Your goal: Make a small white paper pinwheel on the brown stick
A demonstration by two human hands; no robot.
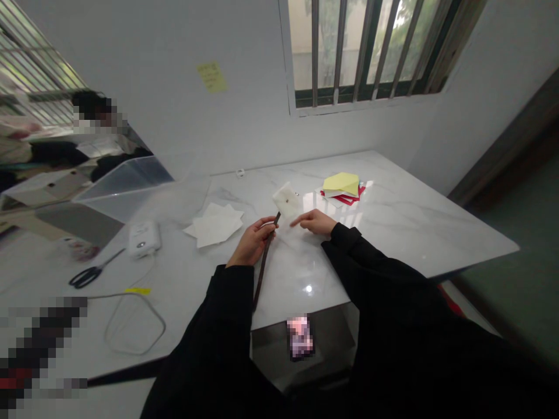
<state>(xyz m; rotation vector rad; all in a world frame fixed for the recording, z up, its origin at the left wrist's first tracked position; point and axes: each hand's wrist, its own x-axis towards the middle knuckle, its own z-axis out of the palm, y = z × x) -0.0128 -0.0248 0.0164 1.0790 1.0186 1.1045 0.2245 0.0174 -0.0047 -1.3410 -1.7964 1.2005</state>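
My left hand (254, 240) grips a long dark brown stick (263, 265) that runs back toward my sleeve. Its tip reaches up to a small white paper piece (286, 199) with a dark dot in its middle, standing just above the white marble table (393, 227). My right hand (315, 222) rests on the table beside the paper, index finger stretched toward the stick's tip; whether it touches the paper is unclear. Both arms wear black sleeves.
White paper sheets (215, 227) lie left of my hands. A yellow and red paper stack (343, 187) sits behind my right hand. A white device (143, 238), scissors (89, 274), a cable loop (133, 326) and a clear bin (126, 183) are at left. Another person sits far left.
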